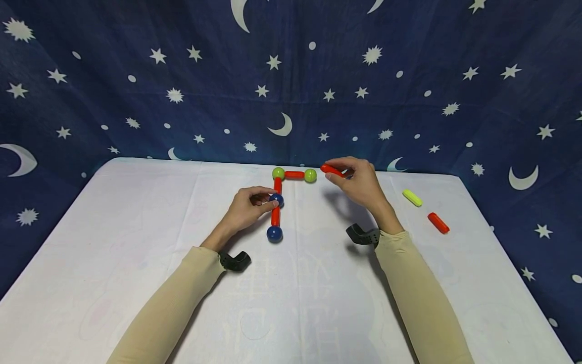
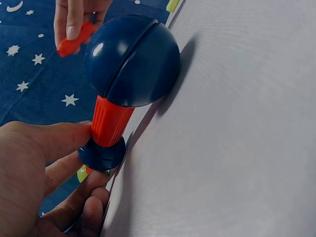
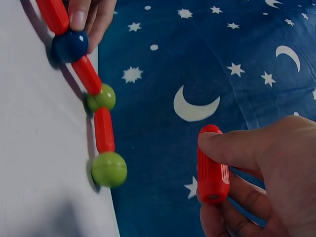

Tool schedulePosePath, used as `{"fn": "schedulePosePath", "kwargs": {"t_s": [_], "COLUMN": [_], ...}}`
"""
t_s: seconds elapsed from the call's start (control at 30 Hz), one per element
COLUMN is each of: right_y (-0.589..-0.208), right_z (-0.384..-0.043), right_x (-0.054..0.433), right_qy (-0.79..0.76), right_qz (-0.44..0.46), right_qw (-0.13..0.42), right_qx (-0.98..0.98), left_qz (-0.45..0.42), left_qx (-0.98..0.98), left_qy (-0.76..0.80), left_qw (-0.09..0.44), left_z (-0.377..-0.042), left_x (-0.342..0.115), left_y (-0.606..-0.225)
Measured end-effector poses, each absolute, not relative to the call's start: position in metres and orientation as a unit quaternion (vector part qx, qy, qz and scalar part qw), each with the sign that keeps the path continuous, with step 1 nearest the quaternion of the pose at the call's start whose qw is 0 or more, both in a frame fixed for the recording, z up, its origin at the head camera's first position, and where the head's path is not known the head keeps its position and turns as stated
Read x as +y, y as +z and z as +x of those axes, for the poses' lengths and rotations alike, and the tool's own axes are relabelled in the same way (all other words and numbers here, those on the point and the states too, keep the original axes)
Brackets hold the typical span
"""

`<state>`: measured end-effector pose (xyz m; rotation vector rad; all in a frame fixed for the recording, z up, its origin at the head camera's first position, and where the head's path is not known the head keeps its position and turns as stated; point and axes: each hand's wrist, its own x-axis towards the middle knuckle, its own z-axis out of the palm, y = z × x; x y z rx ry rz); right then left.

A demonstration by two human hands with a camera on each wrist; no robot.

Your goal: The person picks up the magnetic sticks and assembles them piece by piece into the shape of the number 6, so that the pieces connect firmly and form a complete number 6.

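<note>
A chain of red rods and balls lies on the white table, bent in an L. My left hand (image 1: 245, 208) pinches its middle blue ball (image 1: 277, 198) between thumb and fingers. One red rod (image 1: 275, 217) runs from there to the near blue ball (image 1: 275, 234), another (image 1: 278, 185) to the corner green ball (image 1: 278, 173). A third red rod (image 1: 294, 175) joins that corner to the end green ball (image 1: 310, 175). Just right of this end, my right hand (image 1: 361, 183) holds a loose red rod (image 3: 212, 173) between thumb and fingers, apart from the chain.
On the right side of the white table (image 1: 318, 303) lie a yellow-green rod (image 1: 411, 197) and a red rod (image 1: 438, 223). A dark blue cloth (image 1: 291, 96) with stars and moons hangs behind the far table edge.
</note>
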<state>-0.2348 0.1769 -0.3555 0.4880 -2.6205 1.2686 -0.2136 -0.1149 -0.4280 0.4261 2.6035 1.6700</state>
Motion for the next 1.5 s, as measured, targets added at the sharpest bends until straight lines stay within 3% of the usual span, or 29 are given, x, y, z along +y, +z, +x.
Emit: {"fn": "schedulePosePath", "kwargs": {"t_s": [1.5], "right_y": [-0.41], "right_z": [-0.234], "right_x": [0.116], "right_qy": [0.391], "right_qz": [0.225], "right_qw": [-0.033], "right_qx": [-0.892], "left_qz": [0.134], "left_qx": [0.842], "left_qy": [0.523], "left_qw": [0.006], "left_z": [-0.214], "left_x": [-0.114], "left_y": [-0.427]}}
